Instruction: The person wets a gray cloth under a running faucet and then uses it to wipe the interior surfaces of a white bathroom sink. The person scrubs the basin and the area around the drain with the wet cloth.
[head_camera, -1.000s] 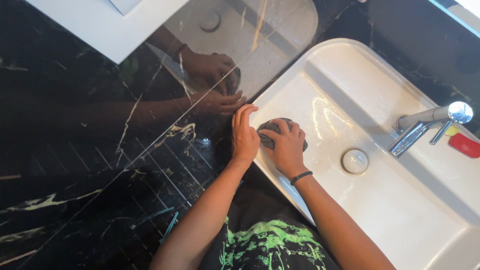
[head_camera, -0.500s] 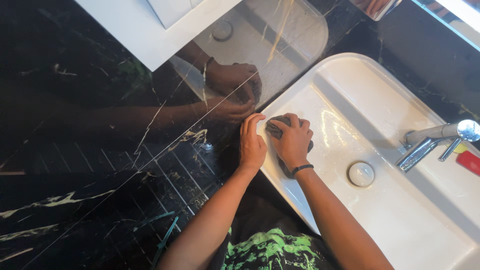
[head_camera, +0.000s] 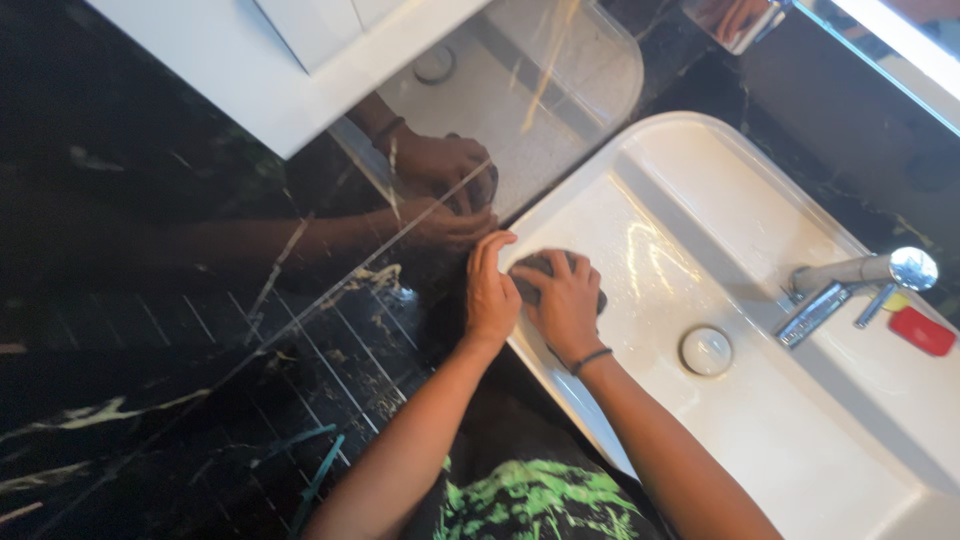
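Right hand (head_camera: 562, 305) pressing dark cloth (head_camera: 535, 270), white sink (head_camera: 760, 420)

Glossy white ceramic sink (head_camera: 740, 200), shiny chrome tap (head_camera: 850, 280), polished black marble wall (head_camera: 150, 330)

Item I log: one dark grey crumpled cleaning cloth (head_camera: 535, 272), soft fabric, bunched into a rounded wad. It lies pressed flat against the inner near-left wall of the white rectangular ceramic washbasin (head_camera: 720, 210), just below the rim. Mostly covered from above; only its dark upper and side edges show to me.
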